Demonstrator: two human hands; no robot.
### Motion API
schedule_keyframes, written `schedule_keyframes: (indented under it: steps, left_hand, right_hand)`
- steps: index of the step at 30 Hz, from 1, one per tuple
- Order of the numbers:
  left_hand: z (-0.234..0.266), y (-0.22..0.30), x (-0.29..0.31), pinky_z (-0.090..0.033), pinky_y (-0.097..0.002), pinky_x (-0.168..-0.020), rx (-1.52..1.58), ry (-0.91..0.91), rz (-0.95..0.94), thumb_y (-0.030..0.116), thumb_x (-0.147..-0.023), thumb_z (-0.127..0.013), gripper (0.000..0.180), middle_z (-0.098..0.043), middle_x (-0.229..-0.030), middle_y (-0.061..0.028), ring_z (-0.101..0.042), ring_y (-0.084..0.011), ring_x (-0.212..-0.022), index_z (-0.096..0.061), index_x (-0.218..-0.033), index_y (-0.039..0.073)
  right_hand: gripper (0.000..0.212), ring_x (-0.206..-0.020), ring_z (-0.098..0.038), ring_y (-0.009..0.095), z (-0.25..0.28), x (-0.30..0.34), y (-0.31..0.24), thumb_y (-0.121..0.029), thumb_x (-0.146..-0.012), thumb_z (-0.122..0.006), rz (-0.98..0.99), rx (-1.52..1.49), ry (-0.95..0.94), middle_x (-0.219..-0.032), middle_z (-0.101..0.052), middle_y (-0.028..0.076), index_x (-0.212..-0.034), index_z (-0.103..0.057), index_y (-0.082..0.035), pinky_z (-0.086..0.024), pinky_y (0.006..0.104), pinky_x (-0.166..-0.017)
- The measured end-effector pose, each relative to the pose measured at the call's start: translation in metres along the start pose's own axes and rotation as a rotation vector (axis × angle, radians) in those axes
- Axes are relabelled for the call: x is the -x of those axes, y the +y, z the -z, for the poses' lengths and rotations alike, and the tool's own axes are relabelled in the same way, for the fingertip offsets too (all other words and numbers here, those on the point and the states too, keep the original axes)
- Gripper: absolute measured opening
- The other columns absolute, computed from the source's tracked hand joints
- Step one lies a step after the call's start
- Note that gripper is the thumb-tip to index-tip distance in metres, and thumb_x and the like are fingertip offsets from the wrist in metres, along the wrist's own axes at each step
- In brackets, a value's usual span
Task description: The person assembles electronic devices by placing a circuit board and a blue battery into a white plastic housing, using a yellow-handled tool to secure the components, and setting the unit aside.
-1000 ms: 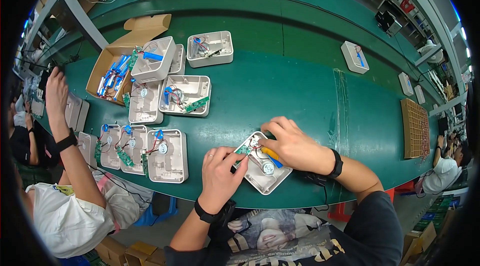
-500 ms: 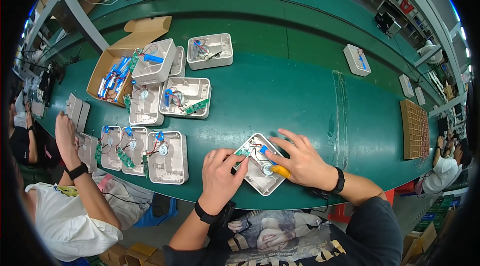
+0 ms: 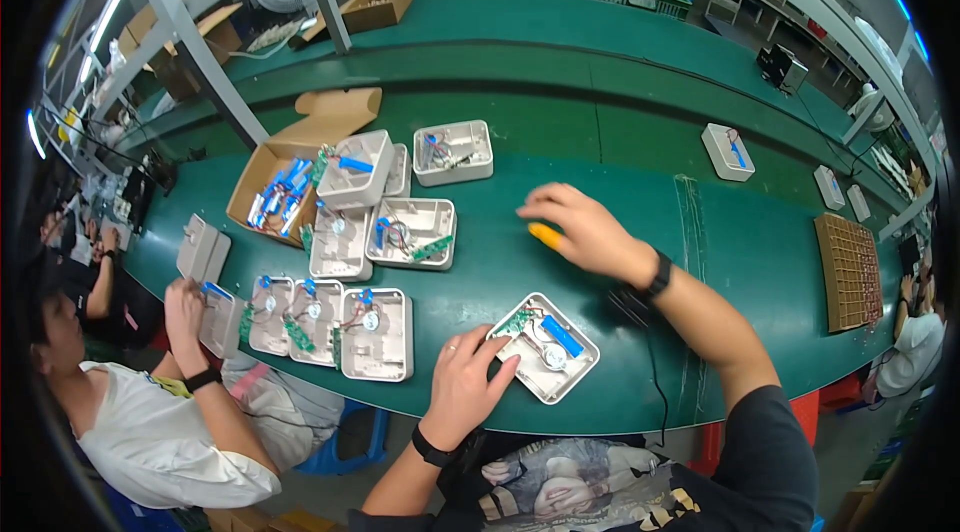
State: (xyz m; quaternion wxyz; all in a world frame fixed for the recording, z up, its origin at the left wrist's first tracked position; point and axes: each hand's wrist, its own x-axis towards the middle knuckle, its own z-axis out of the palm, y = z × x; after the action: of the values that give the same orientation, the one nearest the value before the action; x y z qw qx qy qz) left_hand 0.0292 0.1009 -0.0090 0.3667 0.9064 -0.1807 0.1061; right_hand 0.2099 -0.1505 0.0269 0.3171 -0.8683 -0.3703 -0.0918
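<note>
In front of me a white plastic housing (image 3: 552,394) lies tilted at an angle on the green bench. Inside it are a green circuit board (image 3: 517,321), thin wires, a blue cylindrical battery (image 3: 563,336) along the right wall and a round silver part (image 3: 552,357). My left hand (image 3: 465,377) grips the housing's left edge, thumb and fingers at the rim. My right hand (image 3: 585,232) is raised off the housing, beyond it. Its fingers are stretched out and hold nothing, and one wears a yellow finger cover (image 3: 545,235).
Several similar housings (image 3: 410,232) stand to the left, beside a cardboard box (image 3: 248,194) of blue batteries. A co-worker's hand (image 3: 183,310) touches a housing at far left. A divided cardboard tray (image 3: 848,272) lies far right. A black cable (image 3: 660,392) hangs near my right arm.
My right hand has let go of the battery and moved up and away from the housing. The battery now lies along the right wall. My left hand stays at the housing; the view has shifted.
</note>
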Motion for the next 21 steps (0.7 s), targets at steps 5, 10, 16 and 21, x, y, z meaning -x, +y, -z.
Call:
schedule_keyframes:
  steps: [5, 10, 16, 21]
  left_hand:
    - [0.006, 0.000, 0.008, -0.055, -0.0472, -0.099, -0.027, -0.043, -0.012, 0.017, -0.091, -0.083, 0.030, -0.070, -0.127, -0.0174, -0.067, -0.0390, -0.113, -0.078, -0.117, 0.005]
    - [0.034, 0.009, 0.031, -0.055, -0.0469, -0.101, -0.016, -0.097, 0.041, 0.017, -0.090, -0.084, 0.034, -0.070, -0.128, -0.0165, -0.067, -0.0383, -0.117, -0.076, -0.121, 0.006]
    - [0.067, -0.009, 0.041, -0.054, -0.0484, -0.097, -0.352, 0.156, 0.185, 0.014, -0.086, -0.084, 0.033, -0.069, -0.121, -0.0138, -0.065, -0.0382, -0.112, -0.074, -0.116, 0.005]
    - [0.053, -0.030, 0.036, -0.052, -0.0517, -0.097, -0.575, 0.132, 0.204, 0.010, -0.085, -0.083, 0.027, -0.069, -0.113, -0.0117, -0.063, -0.0389, -0.110, -0.072, -0.109, 0.004]
  right_hand:
    - [0.034, -0.113, -0.067, 0.037, -0.035, -0.060, 0.042, -0.016, -0.098, -0.074, 0.017, 0.027, 0.003, -0.118, -0.071, 0.015, -0.131, -0.073, -0.007, -0.056, 0.0447, -0.099]
    - [0.041, -0.098, -0.071, 0.038, 0.010, -0.019, -0.030, -0.028, -0.101, -0.074, -0.032, -0.167, -0.615, -0.108, -0.073, 0.016, -0.137, -0.070, -0.007, -0.058, 0.0460, -0.088]
    - [0.041, -0.100, -0.073, 0.041, 0.023, 0.059, -0.045, -0.028, -0.102, -0.068, -0.134, -0.146, -0.750, -0.114, -0.076, 0.019, -0.138, -0.069, -0.007, -0.058, 0.0493, -0.087]
    - [0.031, -0.097, -0.073, 0.044, 0.018, 0.076, -0.030, -0.020, -0.100, -0.067, -0.145, -0.108, -0.627, -0.109, -0.077, 0.021, -0.126, -0.072, -0.005, -0.059, 0.0505, -0.085]
